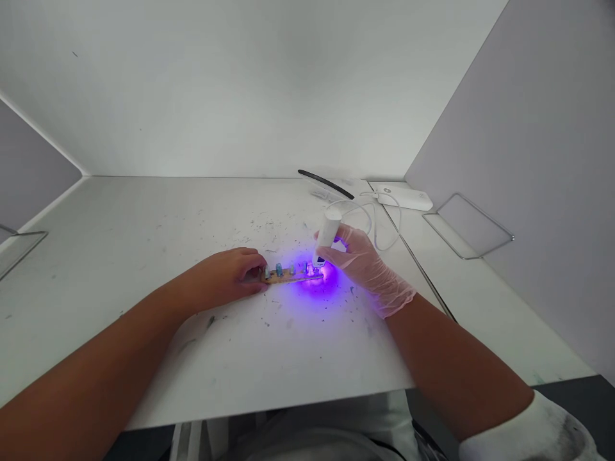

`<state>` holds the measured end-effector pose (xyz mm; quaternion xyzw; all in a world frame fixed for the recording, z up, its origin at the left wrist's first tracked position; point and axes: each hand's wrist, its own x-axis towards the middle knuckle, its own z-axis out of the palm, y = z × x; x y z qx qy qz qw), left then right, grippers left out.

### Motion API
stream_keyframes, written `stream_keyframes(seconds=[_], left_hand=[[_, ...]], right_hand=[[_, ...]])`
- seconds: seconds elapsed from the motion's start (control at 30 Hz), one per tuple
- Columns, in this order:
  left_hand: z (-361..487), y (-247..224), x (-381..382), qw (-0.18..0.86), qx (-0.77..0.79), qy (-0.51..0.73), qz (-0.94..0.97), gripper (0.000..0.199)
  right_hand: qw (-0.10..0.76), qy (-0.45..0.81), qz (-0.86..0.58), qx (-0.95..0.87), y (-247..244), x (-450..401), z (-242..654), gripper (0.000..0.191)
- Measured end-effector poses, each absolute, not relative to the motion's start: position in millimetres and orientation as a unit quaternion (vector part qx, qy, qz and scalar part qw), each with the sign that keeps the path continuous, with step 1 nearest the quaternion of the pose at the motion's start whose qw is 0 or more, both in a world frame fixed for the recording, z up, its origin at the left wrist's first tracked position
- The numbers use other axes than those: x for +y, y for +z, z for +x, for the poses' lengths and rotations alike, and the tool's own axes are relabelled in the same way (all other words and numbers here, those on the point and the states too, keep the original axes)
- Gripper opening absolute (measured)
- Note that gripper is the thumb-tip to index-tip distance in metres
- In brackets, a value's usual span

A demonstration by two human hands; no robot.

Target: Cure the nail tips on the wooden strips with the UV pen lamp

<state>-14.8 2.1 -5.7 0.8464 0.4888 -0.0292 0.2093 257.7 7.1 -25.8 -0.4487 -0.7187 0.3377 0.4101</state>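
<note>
Pinches the left end of a narrow strip [287, 279] between thumb and curled fingers of the bare left hand [235, 272], holding it near the middle of the white table [230, 365]. Along the strip, shows a row of small bluish pieces [279, 269]. Grips a white lamp [328, 232] between thumb and fingers of the gloved right hand [354, 256], aiming its lit end down at the strip's right end and casting a violet glow. Farther right, shows a looping white cable [399, 221], a long white box [407, 198] and a wire bracket [485, 215].
</note>
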Motion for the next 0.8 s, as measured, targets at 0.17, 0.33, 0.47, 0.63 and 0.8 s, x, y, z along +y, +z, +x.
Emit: stream_keyframes(seconds=[0.17, 0.33, 0.47, 0.63, 0.8], left_hand=[[-15.9, -7.4, 3.4, 0.211, 0.482, -0.022, 0.850, 0.030], [-15.4, -7.8, 3.4, 0.207, 0.481, -0.022, 0.851, 0.029], [-14.9, -6.3, 2.3, 0.204, 0.481, -0.031, 0.852, 0.029], [-15.7, -6.9, 3.1, 0.201, 0.485, -0.031, 0.850, 0.031], [-15.7, -8.4, 3.6, 0.204, 0.486, -0.032, 0.849, 0.030]], right_hand=[[0.409, 0.337, -0.452, -0.718, -25.7, 6.2, 257.4, 0.018], [0.420, 0.339, -0.445, -0.714, -25.8, 5.9, 257.0, 0.018], [0.416, 0.340, -0.444, -0.717, -25.4, 6.5, 257.2, 0.018], [0.414, 0.336, -0.444, -0.720, -24.6, 6.5, 257.4, 0.020], [0.414, 0.340, -0.446, -0.717, -23.9, 6.2, 257.3, 0.020]])
